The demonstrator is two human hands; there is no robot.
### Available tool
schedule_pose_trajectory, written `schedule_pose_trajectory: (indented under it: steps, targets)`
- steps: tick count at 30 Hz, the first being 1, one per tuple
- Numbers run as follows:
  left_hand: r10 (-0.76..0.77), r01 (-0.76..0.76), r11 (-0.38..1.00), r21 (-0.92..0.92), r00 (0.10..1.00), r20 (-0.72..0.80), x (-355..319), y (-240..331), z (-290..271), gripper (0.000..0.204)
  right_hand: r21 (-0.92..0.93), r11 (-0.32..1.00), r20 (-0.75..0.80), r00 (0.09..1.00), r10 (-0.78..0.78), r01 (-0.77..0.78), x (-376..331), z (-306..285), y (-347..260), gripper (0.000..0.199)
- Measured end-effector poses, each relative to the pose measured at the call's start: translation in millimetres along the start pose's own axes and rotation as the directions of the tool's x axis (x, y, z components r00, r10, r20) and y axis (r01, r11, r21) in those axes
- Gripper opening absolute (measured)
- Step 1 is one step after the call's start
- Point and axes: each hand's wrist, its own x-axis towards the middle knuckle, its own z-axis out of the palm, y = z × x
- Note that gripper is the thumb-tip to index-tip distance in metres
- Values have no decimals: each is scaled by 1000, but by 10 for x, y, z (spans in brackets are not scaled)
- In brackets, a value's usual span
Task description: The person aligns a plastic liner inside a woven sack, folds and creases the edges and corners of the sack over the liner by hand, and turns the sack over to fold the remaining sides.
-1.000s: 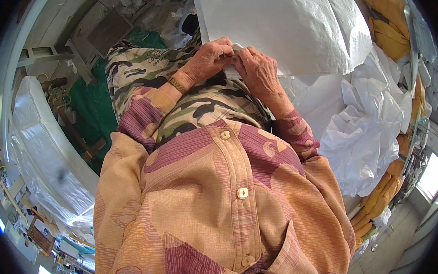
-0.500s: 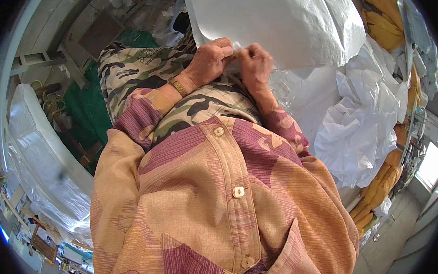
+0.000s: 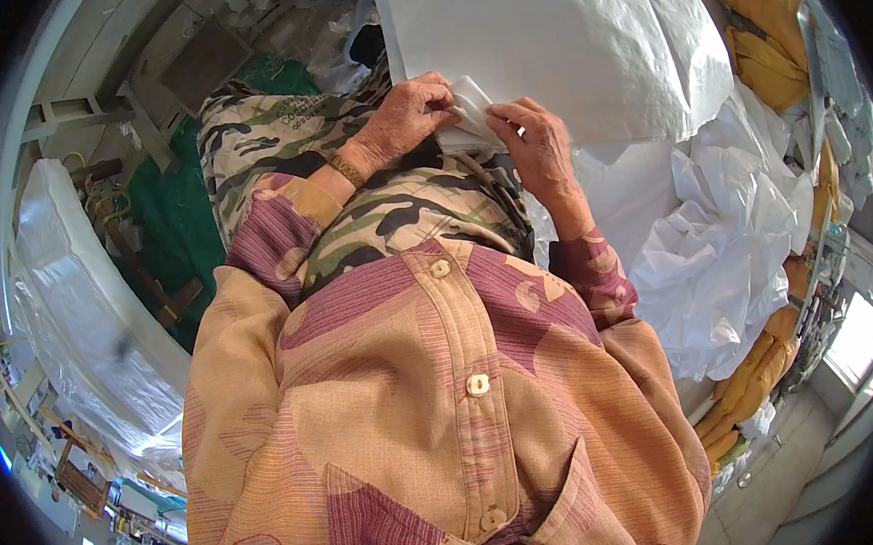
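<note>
A large white sheet [image 3: 583,54], paper or thin plastic, spreads out in front of me over the far side of my lap. At its near left edge a folded bit of white material [image 3: 471,101] stands up between my hands. My left hand [image 3: 412,109], with a watch on its wrist, pinches the left side of this fold. From the right, my right hand [image 3: 538,141] pinches the fold's other side with thumb and forefinger. Whether the fold is part of the large sheet I cannot tell.
Crumpled white plastic sheeting [image 3: 710,246] lies to my right, with yellow-brown padded cloth [image 3: 753,383] beyond it. On my left are a stack wrapped in clear plastic [image 3: 89,314] and a green cloth [image 3: 168,209]. A grey metal frame [image 3: 77,113] stands farther left.
My hands have moved slightly apart, the right one shifting right and down. The white fold between them now shows more fully. The large sheet has barely moved.
</note>
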Motion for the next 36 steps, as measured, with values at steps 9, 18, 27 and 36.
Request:
schedule_pose_trajectory:
  steps: [9, 18, 27, 36]
  targets:
    - [14, -14, 1000, -12, 1000, 11, -8, -72, -11, 19, 76, 992, 122, 988, 93, -103, 120, -9, -29, 19]
    - [-32, 32, 999, -13, 999, 27, -6, -78, -43, 19, 108, 994, 175, 984, -24, 5, 236, 1, 19, 18]
    - [-21, 21, 1000, -6, 999, 35, 2, -84, -43, 17, 181, 982, 246, 969, 2, -48, 303, -30, -11, 21]
    - [-24, 24, 1000, -2, 999, 36, -19, -94, -45, 20, 112, 994, 299, 953, -41, 8, 322, -28, -14, 22]
